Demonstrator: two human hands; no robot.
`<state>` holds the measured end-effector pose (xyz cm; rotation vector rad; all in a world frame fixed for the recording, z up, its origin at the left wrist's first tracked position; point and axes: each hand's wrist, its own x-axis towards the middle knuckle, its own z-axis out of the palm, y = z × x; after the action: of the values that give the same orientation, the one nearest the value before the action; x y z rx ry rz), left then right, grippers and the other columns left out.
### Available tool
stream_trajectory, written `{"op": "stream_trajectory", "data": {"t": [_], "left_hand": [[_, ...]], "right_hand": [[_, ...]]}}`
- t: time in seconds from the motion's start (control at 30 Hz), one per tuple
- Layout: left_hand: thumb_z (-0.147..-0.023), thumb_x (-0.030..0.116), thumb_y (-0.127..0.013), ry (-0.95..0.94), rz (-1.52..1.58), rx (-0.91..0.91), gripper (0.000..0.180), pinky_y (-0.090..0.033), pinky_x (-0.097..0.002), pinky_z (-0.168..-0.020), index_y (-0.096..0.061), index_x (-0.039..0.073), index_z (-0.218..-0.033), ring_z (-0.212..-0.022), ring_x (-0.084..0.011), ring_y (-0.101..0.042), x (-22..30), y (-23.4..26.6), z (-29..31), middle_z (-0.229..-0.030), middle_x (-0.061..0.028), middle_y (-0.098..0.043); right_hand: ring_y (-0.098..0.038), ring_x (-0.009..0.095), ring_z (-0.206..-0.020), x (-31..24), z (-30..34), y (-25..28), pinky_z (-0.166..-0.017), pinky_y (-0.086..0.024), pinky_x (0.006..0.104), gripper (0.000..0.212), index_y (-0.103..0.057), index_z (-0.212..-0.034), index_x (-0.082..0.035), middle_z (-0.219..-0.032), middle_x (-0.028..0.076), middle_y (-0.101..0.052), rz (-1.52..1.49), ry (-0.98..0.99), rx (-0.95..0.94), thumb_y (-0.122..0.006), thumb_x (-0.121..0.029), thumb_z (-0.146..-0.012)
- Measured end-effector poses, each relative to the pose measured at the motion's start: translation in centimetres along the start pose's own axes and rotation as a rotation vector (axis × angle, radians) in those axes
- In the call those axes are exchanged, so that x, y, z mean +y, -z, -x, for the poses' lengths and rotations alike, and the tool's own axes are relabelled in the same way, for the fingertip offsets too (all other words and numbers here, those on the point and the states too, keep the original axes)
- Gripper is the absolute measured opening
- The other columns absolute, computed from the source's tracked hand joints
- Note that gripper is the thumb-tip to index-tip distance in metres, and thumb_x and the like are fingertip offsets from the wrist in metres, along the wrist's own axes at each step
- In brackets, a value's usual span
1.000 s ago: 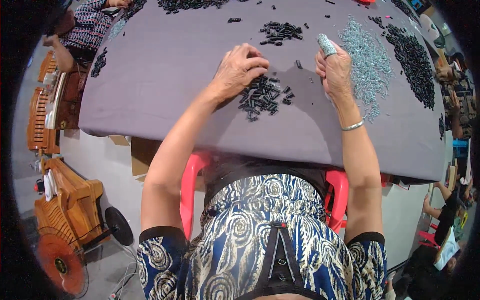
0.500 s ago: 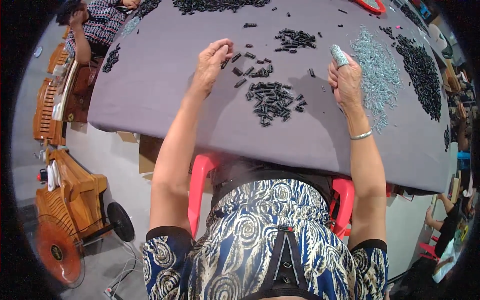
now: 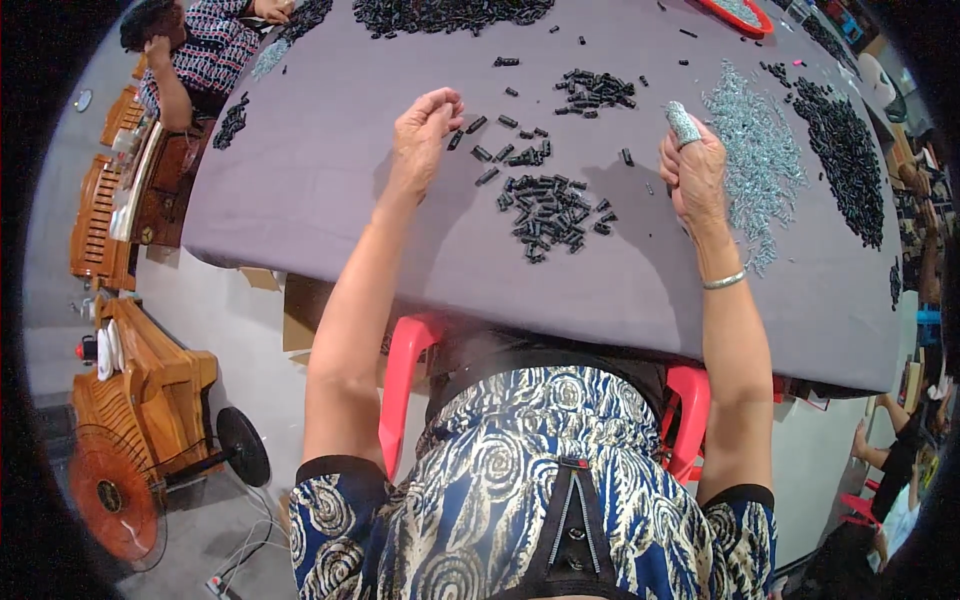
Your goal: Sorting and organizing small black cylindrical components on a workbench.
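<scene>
The left grip has its fingers curled close together, tips toward the counter, just beside one small black piece; whether they pinch anything I cannot tell. A second ago this hand was over the edge of the black pile — now it sits apart, to the pile's left and toward the far side. Several loose pieces lie strewn between hand and pile, some on cloth that was bare then. For the work in hand, I judge this means a portion is parted from the pile and lies separately, easier to pick out.

The right grip is little changed: fingers folded into the palm, thumb upright in a silvery cover. Whether it encloses anything is hidden.

Just beyond it to the right spreads the silvery heap, and past that a bigger black heap. A small black cluster lies between the hands, farther off — and seems unaltered.
</scene>
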<state>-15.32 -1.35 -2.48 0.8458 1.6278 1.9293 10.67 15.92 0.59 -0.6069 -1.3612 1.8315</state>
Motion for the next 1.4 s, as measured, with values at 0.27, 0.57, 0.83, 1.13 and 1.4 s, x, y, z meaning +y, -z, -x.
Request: {"op": "stream_trajectory", "data": {"t": [0.27,0.57,0.83,1.13,1.4], "left_hand": [[-0.082,0.005,-0.061,-0.408,-0.668,-0.309,0.029,-0.044,-0.0284,-0.087,-0.059,0.006,-0.111,-0.1,-0.0175,-0.054,1.0,-3.3,1.3,-0.11,-0.0056,-0.054],[-0.082,0.018,-0.061,-0.587,-1.034,-0.282,0.027,-0.043,-0.0395,-0.085,-0.056,0.009,-0.107,-0.099,-0.0291,-0.051,0.2,-3.7,1.8,-0.105,-0.0086,-0.054],[-0.082,0.011,-0.06,-0.582,-1.05,-0.253,0.022,-0.044,-0.0386,-0.083,-0.058,0.005,-0.103,-0.095,-0.0302,-0.053,1.0,-3.4,3.2,-0.099,-0.011,-0.055],[-0.08,0.005,-0.06,-0.533,-1.042,-0.138,0.016,-0.047,-0.0343,-0.076,-0.06,0.005,-0.096,-0.091,-0.026,-0.055,0.8,0.5,2.5,-0.092,-0.0099,-0.055],[-0.073,0.013,-0.068,-0.736,-0.957,-0.234,0.021,-0.043,-0.037,-0.083,-0.066,0.009,-0.093,-0.095,-0.0258,-0.053,2.4,-2.4,2.9,-0.1,-0.0068,-0.057]], "right_hand": [[-0.025,0.003,-0.046,0.0,0.0,-0.1,-0.038,-0.021,0.018,0.02,-0.045,-0.073,-0.009,-0.056,-0.006,-0.032,0.006,-0.016,0.01,-0.048,-0.014,-0.093],[-0.025,0.002,-0.045,0.0,-0.1,-0.2,-0.037,-0.021,0.0179,0.022,-0.045,-0.073,-0.01,-0.055,-0.006,-0.031,0.002,-0.017,0.016,-0.051,-0.017,-0.093],[-0.025,0.002,-0.045,0.1,0.0,-0.1,-0.038,-0.021,0.0179,0.021,-0.045,-0.074,-0.01,-0.055,-0.006,-0.031,0.011,-0.015,0.017,-0.051,-0.017,-0.093],[-0.027,0.001,-0.046,0.7,-0.3,0.5,-0.037,-0.021,0.0178,0.014,-0.055,-0.084,-0.008,-0.057,-0.008,-0.034,-0.014,-0.002,-0.012,-0.051,-0.017,-0.093],[-0.025,0.002,-0.045,0.1,0.1,-0.5,-0.038,-0.021,0.0181,0.025,-0.044,-0.07,-0.011,-0.055,-0.007,-0.03,0.025,-0.033,0.019,-0.053,-0.02,-0.093]]}}
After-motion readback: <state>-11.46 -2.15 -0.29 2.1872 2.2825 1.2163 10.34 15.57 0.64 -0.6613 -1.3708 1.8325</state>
